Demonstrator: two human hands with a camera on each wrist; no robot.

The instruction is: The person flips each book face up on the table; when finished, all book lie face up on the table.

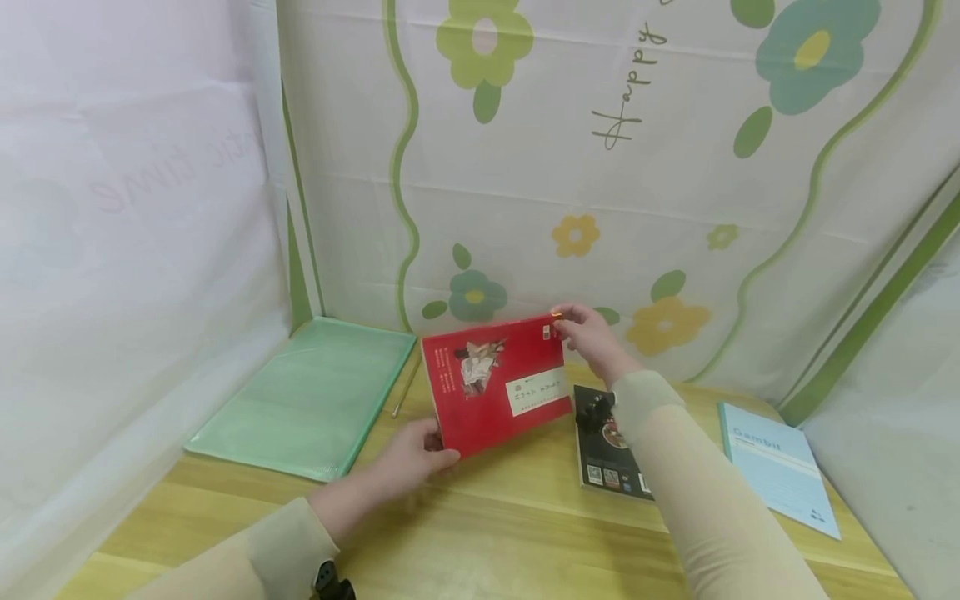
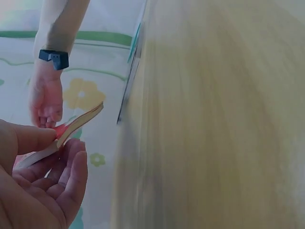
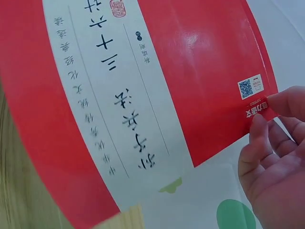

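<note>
Currently, both hands are holding the red book (image 1: 487, 429) up off the worktop (image 1: 465, 542), tilted, front cover facing the head cam; L wrist cam is showing a gap btwn book & wood. L hand (image 1: 408, 458) is gripping the lower-L corner, thumb on the cover, fingers behind; R hand (image 1: 592, 337) is pinching the upper-R corner, so each grip is closed on the book. Its top & bottom edges are sloping up to the R, w/ the flowered cloth (image 1: 540, 167) hanging behind. On the L, a green folder (image 1: 307, 400) is lying flat, a thin pencil (image 1: 406, 386) just beside its R edge. On the R, a black book (image 1: 600, 458) is lying near the red one's R edge, partly hidden by the R forearm (image 1: 697, 492); farther R, a light-blue notebook (image 1: 780, 475) is lying near the side wall. Most open room is showing below the red book, toward the wearer; strips at either side are running narrower.
</note>
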